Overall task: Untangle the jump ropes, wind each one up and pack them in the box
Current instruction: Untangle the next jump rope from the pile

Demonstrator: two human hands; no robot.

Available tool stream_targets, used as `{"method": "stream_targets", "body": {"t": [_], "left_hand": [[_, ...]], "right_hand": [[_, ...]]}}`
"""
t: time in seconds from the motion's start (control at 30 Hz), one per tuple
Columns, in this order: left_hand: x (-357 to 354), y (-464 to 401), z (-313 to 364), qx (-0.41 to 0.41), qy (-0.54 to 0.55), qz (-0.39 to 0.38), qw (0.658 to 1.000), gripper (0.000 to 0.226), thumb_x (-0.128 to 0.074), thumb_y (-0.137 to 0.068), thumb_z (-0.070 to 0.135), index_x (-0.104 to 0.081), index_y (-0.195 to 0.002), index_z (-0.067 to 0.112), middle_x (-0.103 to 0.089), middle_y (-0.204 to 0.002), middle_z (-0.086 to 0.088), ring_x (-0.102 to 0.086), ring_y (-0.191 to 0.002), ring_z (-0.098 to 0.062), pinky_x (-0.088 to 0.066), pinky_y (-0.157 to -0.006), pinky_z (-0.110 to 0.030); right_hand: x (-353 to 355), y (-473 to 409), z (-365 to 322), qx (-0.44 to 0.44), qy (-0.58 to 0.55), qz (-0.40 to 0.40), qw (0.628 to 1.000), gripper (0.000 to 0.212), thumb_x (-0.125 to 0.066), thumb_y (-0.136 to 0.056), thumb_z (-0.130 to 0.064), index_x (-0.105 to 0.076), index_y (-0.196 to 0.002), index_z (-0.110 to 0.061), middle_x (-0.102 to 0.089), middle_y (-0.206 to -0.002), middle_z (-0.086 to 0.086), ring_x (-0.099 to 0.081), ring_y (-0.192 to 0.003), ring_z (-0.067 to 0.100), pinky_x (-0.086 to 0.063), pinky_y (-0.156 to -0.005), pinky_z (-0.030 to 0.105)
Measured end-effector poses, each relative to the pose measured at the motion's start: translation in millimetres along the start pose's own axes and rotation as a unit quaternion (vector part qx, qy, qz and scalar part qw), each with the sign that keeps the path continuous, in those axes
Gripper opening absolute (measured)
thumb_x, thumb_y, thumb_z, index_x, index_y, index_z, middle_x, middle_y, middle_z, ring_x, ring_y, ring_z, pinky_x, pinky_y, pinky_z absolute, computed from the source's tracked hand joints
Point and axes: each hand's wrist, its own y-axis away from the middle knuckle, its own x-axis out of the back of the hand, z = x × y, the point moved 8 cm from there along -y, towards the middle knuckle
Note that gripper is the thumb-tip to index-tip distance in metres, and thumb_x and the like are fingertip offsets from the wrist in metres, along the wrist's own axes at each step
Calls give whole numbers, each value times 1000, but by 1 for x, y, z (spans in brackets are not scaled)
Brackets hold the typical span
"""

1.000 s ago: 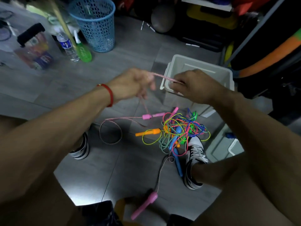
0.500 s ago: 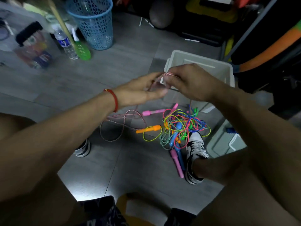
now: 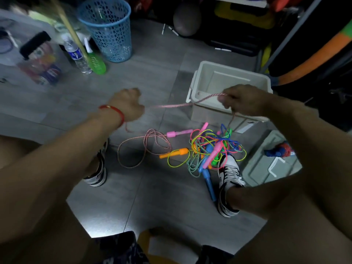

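Observation:
A pink-and-white braided jump rope (image 3: pixel 177 105) is stretched taut between my hands above the floor. My left hand (image 3: pixel 126 105) grips one end of the span; my right hand (image 3: pixel 242 100) pinches the other, over the box. More of this rope lies in loose loops (image 3: pixel 152 143) on the floor beside its pink handle (image 3: pixel 179 133). A tangle of coloured jump ropes (image 3: pixel 213 147) lies by my right shoe, with an orange handle (image 3: pixel 174 153) and a blue handle (image 3: pixel 208 180) sticking out. The white plastic box (image 3: pixel 202 79) stands open behind the tangle.
A blue mesh basket (image 3: pixel 108 31), a water bottle (image 3: pixel 78 56) and a green brush (image 3: pixel 96 63) stand at the back left. A grey lid (image 3: pixel 266 164) lies at the right beside my shoe (image 3: pixel 228 180). Dark clutter and a grey ball (image 3: pixel 186 18) line the back.
My hands, close together half a second ago, have moved apart and drawn the pink rope taut. The second pink handle has been dragged from the floor near my feet into the tangle.

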Motion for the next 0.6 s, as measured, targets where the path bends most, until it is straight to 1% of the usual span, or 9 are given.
{"method": "stream_targets", "body": {"t": [0.1, 0.17, 0.2, 0.23, 0.3, 0.43, 0.5, 0.57, 0.6], "left_hand": [[-26, 36, 80, -202, 177, -62, 961, 58, -67, -94, 28, -43, -145, 19, -51, -146, -2, -47, -133, -15, -35, -113, -26], [-44, 56, 115, -266, 297, -139, 906, 33, -60, -99, 23, -54, -131, 20, -69, -114, 0, -63, -107, -9, -48, -100, -28], [-45, 59, 120, -276, 308, -141, 900, 20, -55, -102, 22, -60, -121, 19, -73, -90, 0, -68, -89, -15, -53, -88, -31], [-39, 57, 121, -274, 312, -123, 901, 16, -49, -104, 23, -64, -111, 19, -69, -68, 4, -69, -77, -24, -54, -78, -36], [-14, 49, 110, -268, 332, -67, 902, 27, -43, -105, 28, -66, -94, 19, -60, -49, 4, -69, -73, -35, -54, -69, -38], [46, 46, 95, -293, 442, 57, 846, 30, -39, -105, 21, -58, -82, 16, -55, -49, 3, -65, -65, -17, -47, -68, -30], [59, 43, 87, -258, 519, 100, 809, 32, -39, -106, 15, -56, -79, 14, -51, -49, 5, -61, -58, -18, -49, -68, -32], [54, 31, 70, -165, 531, 126, 822, 29, -43, -102, 12, -56, -77, 14, -49, -50, 0, -55, -50, -23, -50, -58, -30], [49, 23, 58, -113, 497, 131, 851, 22, -48, -95, 13, -58, -76, 16, -51, -52, -4, -53, -48, -25, -50, -55, -29]], "right_hand": [[-18, 4, -62, 126, 22, -8, 992, 31, -46, -106, -32, -61, -82, -18, -58, -72, -8, -55, -63, -3, -34, -69, 24], [-20, 4, -82, 168, 22, 9, 986, 30, -48, -105, -32, -62, -83, -17, -53, -69, -9, -48, -61, 3, -32, -67, 24], [-19, 3, -83, 175, 22, 15, 984, 30, -50, -104, -33, -64, -84, -16, -53, -70, -9, -47, -64, 7, -32, -67, 25], [-19, 2, -80, 176, 22, 13, 984, 29, -53, -103, -33, -66, -83, -17, -53, -70, -9, -48, -67, 10, -34, -68, 27], [-22, -3, -56, 148, 23, -12, 989, 29, -57, -101, -33, -69, -82, -16, -58, -72, -4, -57, -73, 18, -39, -70, 30], [-47, -7, 20, 31, 81, -97, 991, 24, -61, -99, -27, -75, -88, -10, -70, -99, 13, -64, -102, 31, -44, -92, 36], [-44, -8, 42, -11, 73, -90, 993, 14, -66, -95, -27, -73, -83, -25, -67, -98, 5, -63, -108, 29, -43, -91, 31], [-29, -13, 47, -39, 46, -39, 997, 20, -67, -93, -25, -70, -77, -36, -65, -91, -4, -65, -100, 22, -41, -84, 25], [-19, -14, 43, -43, 19, -4, 999, 18, -67, -91, -23, -73, -77, -33, -68, -88, -5, -66, -94, 18, -43, -82, 26]]}}
